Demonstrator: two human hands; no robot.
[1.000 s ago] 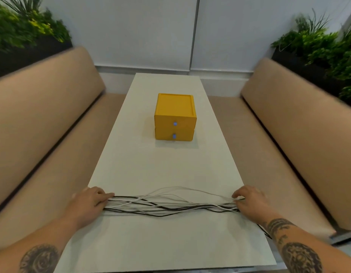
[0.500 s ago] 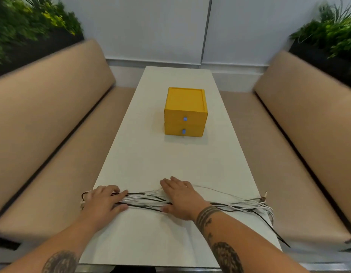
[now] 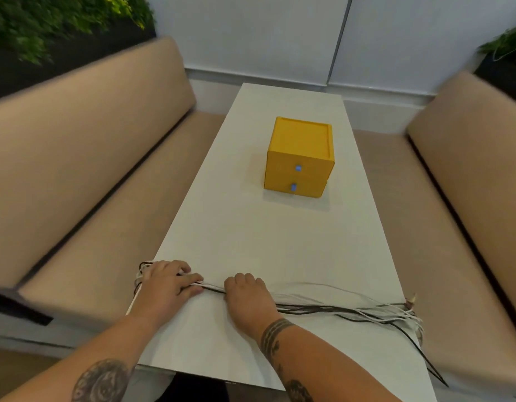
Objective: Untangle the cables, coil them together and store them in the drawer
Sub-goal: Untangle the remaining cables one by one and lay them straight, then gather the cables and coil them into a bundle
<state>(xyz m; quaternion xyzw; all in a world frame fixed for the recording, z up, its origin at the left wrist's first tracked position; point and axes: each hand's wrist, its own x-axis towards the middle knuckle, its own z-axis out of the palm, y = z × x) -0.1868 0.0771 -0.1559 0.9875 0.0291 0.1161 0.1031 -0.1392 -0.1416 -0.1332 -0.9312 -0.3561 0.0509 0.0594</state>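
Observation:
A bundle of black and white cables (image 3: 338, 307) lies stretched across the near part of the white table (image 3: 280, 242), its right ends hanging over the table's right edge. My left hand (image 3: 167, 285) grips the bundle at the left edge, fingers curled over the strands. Just to its right, my right hand (image 3: 248, 297) grips the same bundle with curled fingers. A yellow drawer unit (image 3: 299, 158) with two blue-knobbed drawers, both closed, stands further back on the table.
Tan upholstered benches (image 3: 86, 175) run along both sides of the table. Green plants (image 3: 48, 21) sit behind the benches at the back left and back right. A white wall closes the far end.
My right hand has slid left along the cables from the table's right edge to just beside my left hand. The loose right ends now trail over the right edge. The camera turned left.

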